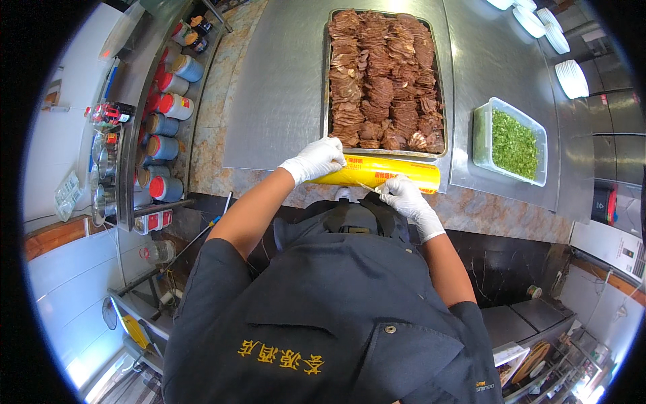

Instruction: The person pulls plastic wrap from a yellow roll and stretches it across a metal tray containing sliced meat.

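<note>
A yellow roll of cling film (353, 170), bearing red writing, lies along the near edge of the steel tabletop. My left hand (320, 160), in a white glove, is curled on the roll's left part, close to the tray's near corner. With gloved fingertips, my right hand (410, 204) pinches a gathered bit of clear film (371, 188) on the roll's near side. Just beyond the roll sits a shallow metal tray (326, 91). Rows of thin sliced brown cooked meat (383, 81) fill it.
A clear plastic tub (484, 151) of chopped greens (515, 146) stands to the right of the tray. Stacked white plates (572, 80) are at the far right. On the left, a steel shelf (194, 131) holds several lidded jars (176, 106). The counter's stone edge (484, 207) runs before me.
</note>
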